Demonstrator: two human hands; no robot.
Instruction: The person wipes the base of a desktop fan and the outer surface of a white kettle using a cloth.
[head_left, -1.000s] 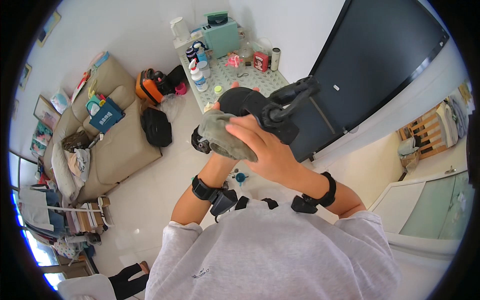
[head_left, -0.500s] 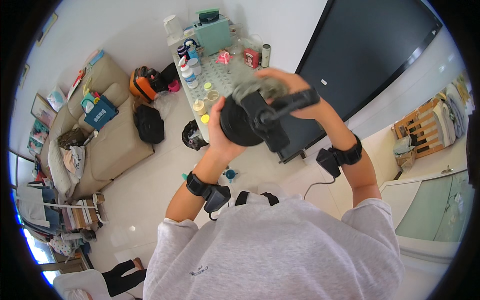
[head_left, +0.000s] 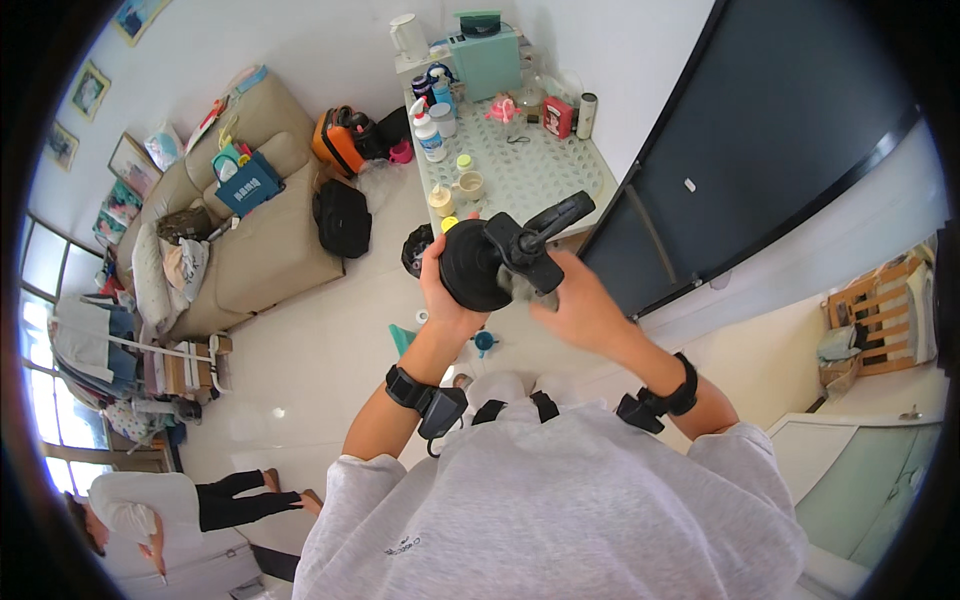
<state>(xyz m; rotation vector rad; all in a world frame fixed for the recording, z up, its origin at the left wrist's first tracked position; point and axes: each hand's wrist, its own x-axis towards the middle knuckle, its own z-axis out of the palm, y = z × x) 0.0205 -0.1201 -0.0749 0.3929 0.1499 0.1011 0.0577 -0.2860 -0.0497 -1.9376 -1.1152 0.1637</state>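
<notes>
While a beige sofa point(head_left: 250, 250) fills the room's left side and a dark door point(head_left: 780, 130) stands at the right, a pale tabletop point(head_left: 560, 175) carries bottles, cups and a teal box point(head_left: 487, 60). Another person point(head_left: 170, 505) crouches on the floor at lower left. Held up in front of the chest, above the floor near the tabletop's edge, is a black round device with a handle point(head_left: 495, 260). The left hand point(head_left: 445, 290) wraps its fingers around the disc's left rim. The right hand point(head_left: 580, 305) presses a grey cloth point(head_left: 520, 288) against its underside, fingers curled on the cloth.
</notes>
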